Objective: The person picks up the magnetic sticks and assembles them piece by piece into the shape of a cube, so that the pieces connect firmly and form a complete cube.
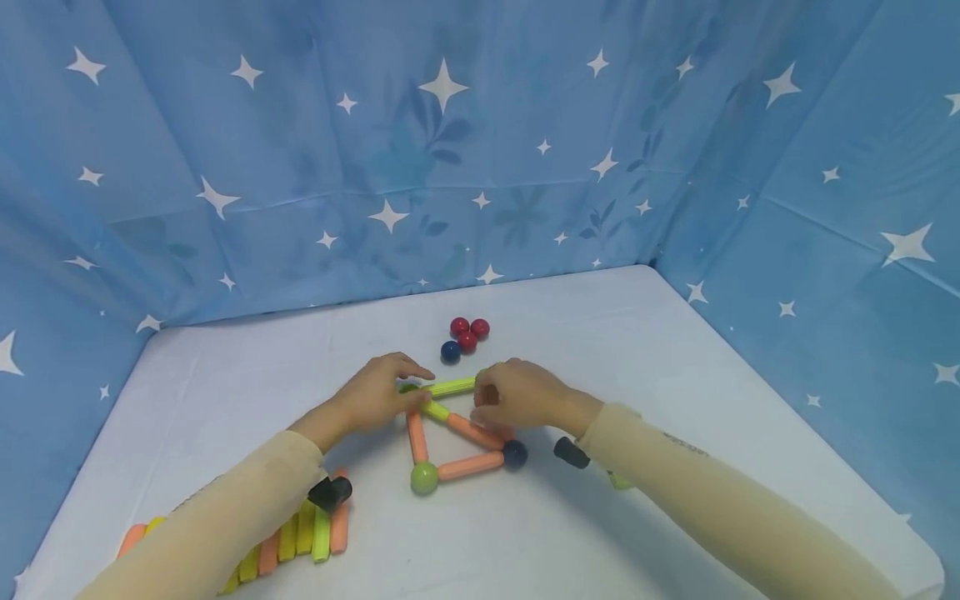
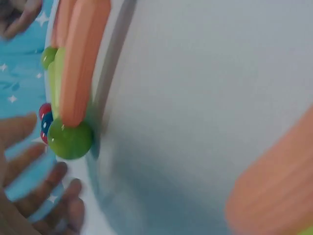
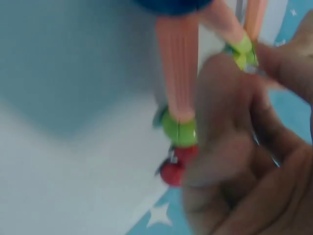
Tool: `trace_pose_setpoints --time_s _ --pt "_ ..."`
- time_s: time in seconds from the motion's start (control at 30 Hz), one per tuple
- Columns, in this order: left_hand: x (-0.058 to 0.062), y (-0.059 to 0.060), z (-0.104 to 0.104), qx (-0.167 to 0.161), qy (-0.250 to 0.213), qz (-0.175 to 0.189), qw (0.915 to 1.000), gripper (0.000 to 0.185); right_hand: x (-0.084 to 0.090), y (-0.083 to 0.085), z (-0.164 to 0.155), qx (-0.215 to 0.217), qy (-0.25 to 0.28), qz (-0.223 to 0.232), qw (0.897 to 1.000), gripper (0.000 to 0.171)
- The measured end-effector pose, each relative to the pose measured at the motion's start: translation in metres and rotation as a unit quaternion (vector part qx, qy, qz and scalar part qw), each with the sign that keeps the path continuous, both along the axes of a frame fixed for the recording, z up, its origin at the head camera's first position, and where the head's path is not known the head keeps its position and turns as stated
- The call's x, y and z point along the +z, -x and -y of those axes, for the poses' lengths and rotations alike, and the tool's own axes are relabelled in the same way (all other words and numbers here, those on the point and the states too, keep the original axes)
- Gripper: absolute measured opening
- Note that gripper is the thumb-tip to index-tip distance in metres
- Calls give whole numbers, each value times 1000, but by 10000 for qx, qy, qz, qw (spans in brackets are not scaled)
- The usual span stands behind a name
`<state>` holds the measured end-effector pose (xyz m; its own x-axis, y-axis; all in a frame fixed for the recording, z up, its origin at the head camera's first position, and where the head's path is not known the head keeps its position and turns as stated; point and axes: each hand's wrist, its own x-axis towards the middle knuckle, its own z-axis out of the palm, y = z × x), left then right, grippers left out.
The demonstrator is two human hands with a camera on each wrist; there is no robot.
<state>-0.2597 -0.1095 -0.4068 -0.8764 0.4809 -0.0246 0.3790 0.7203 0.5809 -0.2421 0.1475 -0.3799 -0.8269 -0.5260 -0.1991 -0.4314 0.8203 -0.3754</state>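
Observation:
Orange and yellow-green sticks joined by balls form a four-sided shape in the head view. A green ball (image 1: 424,477) is at its front left and a dark blue ball (image 1: 515,453) at its front right. A slanting stick (image 1: 471,430), yellow-green and orange, crosses the shape. My left hand (image 1: 381,392) is at the back-left green ball (image 2: 71,139), fingers spread; whether it touches the ball is unclear. Loosely curled, my right hand (image 1: 521,396) hovers by the right end of the yellow-green back stick (image 1: 453,387). No held piece shows in it, though its fingers are blurred.
Behind the shape lie several loose balls, red (image 1: 480,327) and dark blue (image 1: 450,351). A row of yellow, green and orange sticks (image 1: 305,527) lies at front left, partly under the left sleeve. A starry blue curtain (image 1: 390,150) borders the white table (image 1: 600,325).

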Motion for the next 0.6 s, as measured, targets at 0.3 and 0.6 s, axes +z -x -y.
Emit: trace_pose_setpoints --time_s 0.3,0.6 --pt "-1 9 20 783 -552 1309 9868 32 -4 -14 -35 -132 85 1370 9904 37" --pt "-5 6 19 684 -717 1518 9834 30 -13 -30 -34 -96 -70 1155 9932 36"
